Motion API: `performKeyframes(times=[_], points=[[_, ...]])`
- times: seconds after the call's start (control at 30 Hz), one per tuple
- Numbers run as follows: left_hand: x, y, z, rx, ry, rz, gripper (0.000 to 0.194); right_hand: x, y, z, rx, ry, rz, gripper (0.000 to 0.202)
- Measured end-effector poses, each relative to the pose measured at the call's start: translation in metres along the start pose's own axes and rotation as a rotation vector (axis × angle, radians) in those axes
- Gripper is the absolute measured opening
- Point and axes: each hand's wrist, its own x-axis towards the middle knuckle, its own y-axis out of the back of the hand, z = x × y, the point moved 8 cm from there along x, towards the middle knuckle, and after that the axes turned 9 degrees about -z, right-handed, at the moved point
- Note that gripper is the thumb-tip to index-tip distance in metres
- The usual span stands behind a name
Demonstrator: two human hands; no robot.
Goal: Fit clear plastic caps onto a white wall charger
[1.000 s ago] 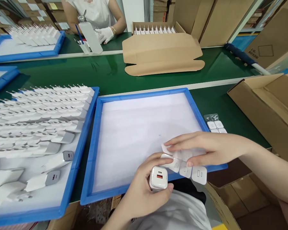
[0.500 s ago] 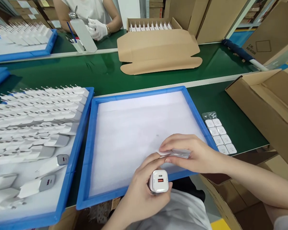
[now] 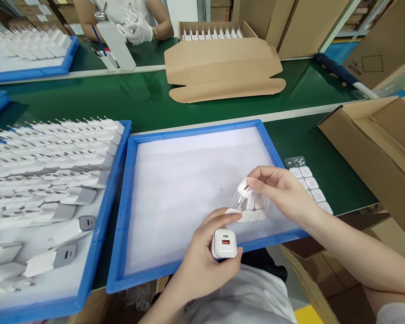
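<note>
My left hand [image 3: 202,258] grips a white charger [image 3: 224,243] with its port face turned toward me, low over the front edge of a blue tray [image 3: 121,198] lined with white foam. The thumb of that hand also pins the lower end of a clear sticker sheet [image 3: 253,208]. My right hand [image 3: 283,191] pinches a small white sticker [image 3: 245,186] and lifts it off that sheet, just above the tray's front right part.
A second blue tray [image 3: 97,252] at the left holds several white chargers [image 3: 54,153]. Another sticker sheet [image 3: 308,182] lies on the green belt right of the tray. Cardboard boxes [image 3: 374,144] stand at right and at the back [image 3: 222,63]. A gloved person [image 3: 135,24] works across the belt.
My right hand has risen from flat on the sticker sheet and now peels one sticker upward. My left hand has kept hold of the charger, shifting slightly.
</note>
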Motion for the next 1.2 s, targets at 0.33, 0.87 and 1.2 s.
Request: performKeyframes(times=[0.33,0.87,1.2], points=[[-0.016,0.008,-0.03,-0.009,0.328,0.028,0.045,-0.036,0.003,0.009,0.083,0.05,0.042,0.028],[-0.042,0.017,-0.031,-0.333,0.243,0.135,0.033,-0.05,-0.051,0.037,0.296,-0.014,-0.129,0.021],[-0.041,0.005,-0.011,-0.34,0.027,-0.065,0.032,-0.082,-0.056,-0.006,-0.299,0.625,0.057,0.025]])
